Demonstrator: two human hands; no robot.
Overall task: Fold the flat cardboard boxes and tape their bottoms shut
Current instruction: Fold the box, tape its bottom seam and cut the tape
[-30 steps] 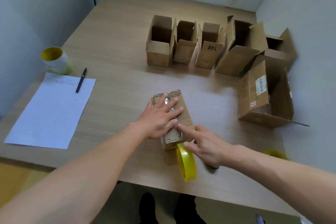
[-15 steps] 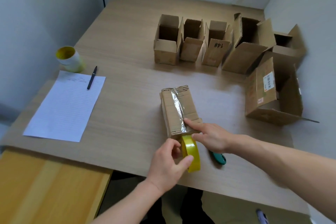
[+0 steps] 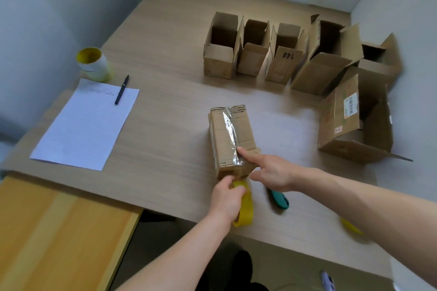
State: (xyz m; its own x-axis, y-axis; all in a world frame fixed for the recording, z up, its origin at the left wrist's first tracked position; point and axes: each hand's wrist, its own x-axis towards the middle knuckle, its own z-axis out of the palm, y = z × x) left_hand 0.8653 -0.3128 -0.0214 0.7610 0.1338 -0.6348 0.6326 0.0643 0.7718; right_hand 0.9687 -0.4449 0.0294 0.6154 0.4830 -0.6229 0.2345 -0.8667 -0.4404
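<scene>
A small cardboard box [image 3: 230, 134] lies upside down in the middle of the table, with a shiny strip of clear tape along its bottom seam. My right hand [image 3: 269, 172] presses its forefinger on the tape near the box's near end. My left hand [image 3: 227, 198] grips the yellow tape roll [image 3: 244, 210] just below that end, with the tape still joined to the box. Several folded boxes [image 3: 253, 54] stand open in a row at the back.
A green utility knife [image 3: 280, 199] lies right of the roll. A larger open box [image 3: 350, 123] sits at the right. Lined paper [image 3: 87, 123] with a pen [image 3: 121, 90] and a yellow-white roll [image 3: 93, 64] are at the left. A yellow bench [image 3: 59, 231] adjoins the table's near-left edge.
My left hand left the top of the box and took hold of the tape roll near the box's front end. My right forefinger stays pressed on the tape.
</scene>
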